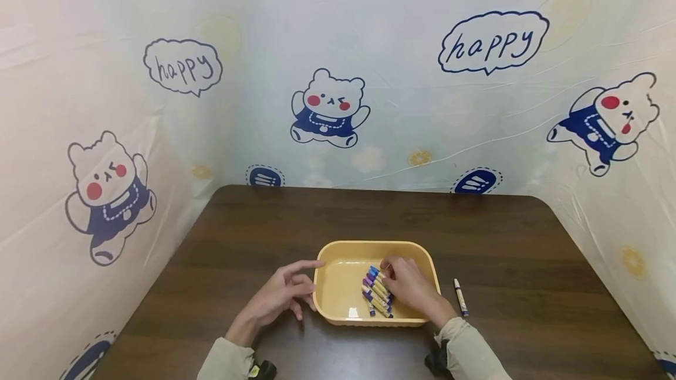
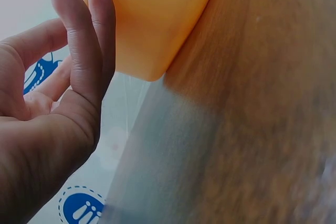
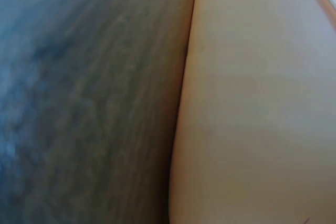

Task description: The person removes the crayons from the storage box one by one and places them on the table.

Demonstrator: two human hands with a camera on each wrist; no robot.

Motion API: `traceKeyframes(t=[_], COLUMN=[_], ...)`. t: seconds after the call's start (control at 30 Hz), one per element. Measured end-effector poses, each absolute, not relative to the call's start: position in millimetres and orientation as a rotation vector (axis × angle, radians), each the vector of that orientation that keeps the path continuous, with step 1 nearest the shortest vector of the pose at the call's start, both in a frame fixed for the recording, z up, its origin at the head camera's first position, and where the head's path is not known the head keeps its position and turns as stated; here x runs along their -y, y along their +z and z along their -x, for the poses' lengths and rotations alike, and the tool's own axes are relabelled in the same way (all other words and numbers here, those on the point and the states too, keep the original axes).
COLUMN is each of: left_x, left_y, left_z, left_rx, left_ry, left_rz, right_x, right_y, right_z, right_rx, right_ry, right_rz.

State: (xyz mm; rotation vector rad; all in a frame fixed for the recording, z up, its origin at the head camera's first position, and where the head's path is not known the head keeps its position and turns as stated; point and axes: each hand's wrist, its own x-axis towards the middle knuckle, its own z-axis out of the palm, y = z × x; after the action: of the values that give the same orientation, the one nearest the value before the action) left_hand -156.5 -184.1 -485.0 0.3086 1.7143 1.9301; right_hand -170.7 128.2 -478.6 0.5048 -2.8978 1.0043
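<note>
A yellow plastic tray (image 1: 340,254) stands on the table, its outer side (image 2: 152,24) showing in the left wrist view. Inside it, several crayons (image 1: 376,297) with yellow wrappers and blue or purple ends lie slanted, side by side. My right hand (image 1: 409,283) reaches in over the right part of the tray, thumb and fingertips pinching a blue-tipped crayon (image 1: 374,271) at the top of the row. Extended fingers of my left hand (image 1: 282,292) touch the tray's left rim. In the right wrist view the tray wall (image 3: 252,103) fills the right side, without the hand.
One crayon (image 1: 460,298) lies on the dark wooden table (image 1: 496,251) just right of the tray. Behind and at both sides of the table hangs a pale curtain (image 1: 401,104) printed with bears. Dark bands sit at both sleeve cuffs (image 1: 227,359).
</note>
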Motion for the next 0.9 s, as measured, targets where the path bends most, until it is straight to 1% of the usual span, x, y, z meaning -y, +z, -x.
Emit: traceKeyframes(t=[0.2,0.47,0.67,0.9], left_x=[187.5,188.5,185.7,184.7], left_y=[-484.0,-483.8,-485.3,-485.1], left_z=[155.5,154.4,154.1,155.2], left_rx=[-1.735,-1.714,-1.706,-1.710], left_ry=[1.929,1.936,1.935,1.937], left_rz=[-0.293,-0.304,-0.303,-0.326], right_x=[-125.0,-134.2,-149.6,-173.2], right_y=[-475.5,-455.0,-440.8,-437.7], right_z=[172.0,172.3,160.7,143.7], right_rx=[2.831,2.711,2.675,2.589], right_ry=[1.038,1.193,1.217,1.202], right_rz=[-0.514,-0.404,-0.329,-0.294])
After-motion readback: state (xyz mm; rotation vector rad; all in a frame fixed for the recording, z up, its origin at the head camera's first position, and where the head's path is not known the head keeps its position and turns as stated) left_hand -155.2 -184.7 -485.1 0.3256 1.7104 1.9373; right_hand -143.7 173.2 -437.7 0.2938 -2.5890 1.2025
